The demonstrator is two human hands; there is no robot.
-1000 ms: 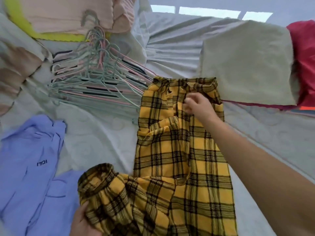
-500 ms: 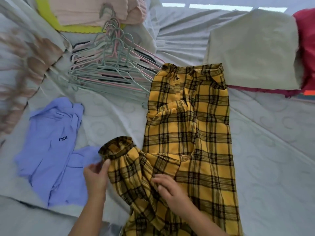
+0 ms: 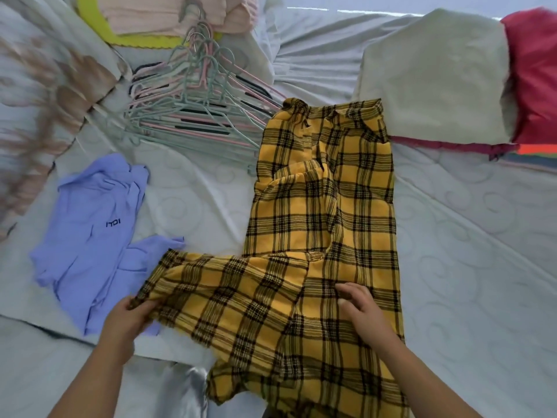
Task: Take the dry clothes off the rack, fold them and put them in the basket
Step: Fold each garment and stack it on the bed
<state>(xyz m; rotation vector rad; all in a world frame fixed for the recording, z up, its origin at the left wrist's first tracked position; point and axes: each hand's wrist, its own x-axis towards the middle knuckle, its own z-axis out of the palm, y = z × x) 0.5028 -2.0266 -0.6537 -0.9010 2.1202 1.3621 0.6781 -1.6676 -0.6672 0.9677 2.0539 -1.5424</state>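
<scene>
I am seeing the left hand (image 3: 126,319) pinching the yellow plaid pants (image 3: 325,212) leg end, its grip closed, while the right hand (image 3: 363,309) is pressing flat, fingers open, on them.

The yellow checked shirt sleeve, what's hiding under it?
Under the sleeve lies part of the purple top and the white bedsheet. The left hand pinches its cuff. Anything else below is covered.

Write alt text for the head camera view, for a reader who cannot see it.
Two bare hands spread a yellow and black plaid garment on a white patterned bedsheet: the left hand pinches its sleeve end, the right hand presses flat on the fabric. A crumpled lilac shirt lies left, a pile of pastel plastic hangers behind.
</scene>
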